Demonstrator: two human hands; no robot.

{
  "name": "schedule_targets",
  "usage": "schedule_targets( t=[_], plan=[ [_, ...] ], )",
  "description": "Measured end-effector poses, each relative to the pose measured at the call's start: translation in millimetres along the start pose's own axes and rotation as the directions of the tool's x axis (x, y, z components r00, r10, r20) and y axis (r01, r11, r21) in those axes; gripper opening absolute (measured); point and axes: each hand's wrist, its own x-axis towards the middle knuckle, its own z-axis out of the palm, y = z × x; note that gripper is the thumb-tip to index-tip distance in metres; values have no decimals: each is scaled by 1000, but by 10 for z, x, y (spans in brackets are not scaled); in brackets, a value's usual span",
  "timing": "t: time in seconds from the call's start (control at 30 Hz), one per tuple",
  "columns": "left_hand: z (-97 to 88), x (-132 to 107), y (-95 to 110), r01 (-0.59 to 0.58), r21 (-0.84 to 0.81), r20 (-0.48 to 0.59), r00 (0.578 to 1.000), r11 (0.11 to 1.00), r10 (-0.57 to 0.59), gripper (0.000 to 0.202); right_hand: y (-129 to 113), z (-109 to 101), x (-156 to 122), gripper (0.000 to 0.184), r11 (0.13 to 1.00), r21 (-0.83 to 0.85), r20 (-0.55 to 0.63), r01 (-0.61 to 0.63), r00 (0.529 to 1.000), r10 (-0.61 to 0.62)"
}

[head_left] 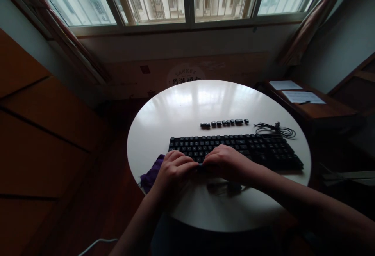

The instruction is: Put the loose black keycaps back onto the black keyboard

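A black keyboard [205,142] lies across the white round table, its keys facing up. My left hand [177,166] is at its front left edge, fingers bent and close together, the thumb reaching toward the middle. Close beside it my right hand [224,160] bends over the front middle of the keyboard, fingers curled down on the edge. Both hands cover part of the lower key rows, and any small piece under the fingertips is hidden. Behind the keyboard stands a row of loose black keycaps [226,123].
The white table [164,111] has a rounded edge. A coiled black cable [275,128] lies behind the keyboard's right side. Purple cloth [152,175] sits by my left wrist. Dark small items [234,187] lie under my right forearm. Papers [303,96] rest on a wooden side table.
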Motion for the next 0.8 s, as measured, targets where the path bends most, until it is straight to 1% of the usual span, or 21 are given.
schedule_targets(
  t=[0.07, 0.13, 0.2, 0.27, 0.4, 0.5, 0.63, 0.8],
  plan=[
    [-1, -20, 7, 2, 19, 20, 1000, 1000, -2, 11, -1, 52, -25, 9, 999, -48, -20, 17, 1000, -18],
    [-1, -36, 17, 2, 34, 29, 1000, 999, -3, 13, -24, 71, -65, 9, 990, -139, -48, 28, 998, -35],
    [1, -47, 27, 12, 44, 35, 999, 999, -13, 13, -56, 46, -128, 8, 969, -247, -80, 19, 996, -40],
    [4, -53, 35, 26, 49, 36, 999, 998, -27, 13, -78, -15, -218, 9, 950, -313, -99, -3, 995, -29],
    [6, -56, 41, 36, 38, 49, 998, 999, -38, 13, -52, -138, -420, 13, 949, -312, -121, -46, 993, 8],
    [-1, -57, 42, 28, 45, 45, 999, 999, -30, 13, 3, -149, -505, 12, 954, -295, -120, -53, 993, 18],
    [-4, -68, 38, 26, 68, 43, 999, 997, -29, 16, 41, -91, -506, 13, 953, -297, -106, -51, 994, 20],
    [22, -94, 40, 67, 58, 78, 994, 996, -72, 12, -31, -60, -473, 20, 940, -333, -79, -80, 995, 57]
  ],
)
